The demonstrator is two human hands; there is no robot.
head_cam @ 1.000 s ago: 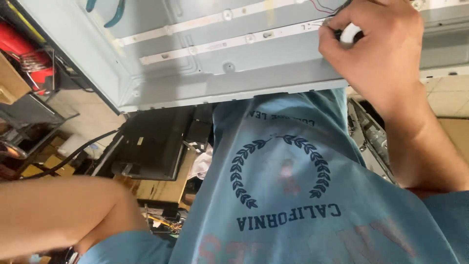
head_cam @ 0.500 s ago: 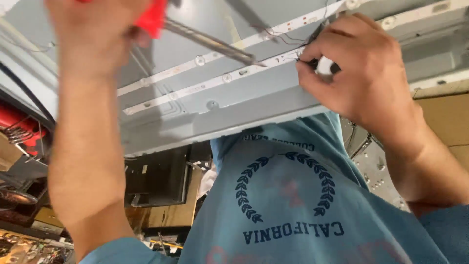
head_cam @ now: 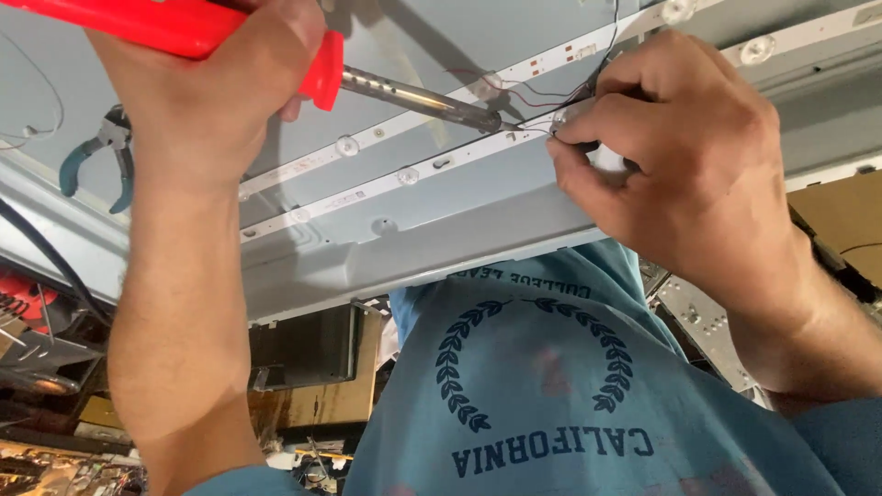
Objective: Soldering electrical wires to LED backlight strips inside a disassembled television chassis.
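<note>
Two hands at work: left hand [head_cam: 197, 101] grips the red-handled soldering iron [head_cam: 276, 55], its tip at the white LED strip [head_cam: 404, 174] mid-frame. Right hand [head_cam: 671, 156] pinches thin wires [head_cam: 528, 96] there; a slip could scorch fingers or insulation

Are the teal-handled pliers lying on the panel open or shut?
Open: the pliers' two teal handles splay apart on the grey panel, left of the left hand.

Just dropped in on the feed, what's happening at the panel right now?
The person's left hand grips a red-handled soldering iron, its metal tip at the end of a white LED strip on the grey metal panel. The right hand pinches thin wires at that same spot. Teal-handled pliers lie on the panel, far left.
</note>
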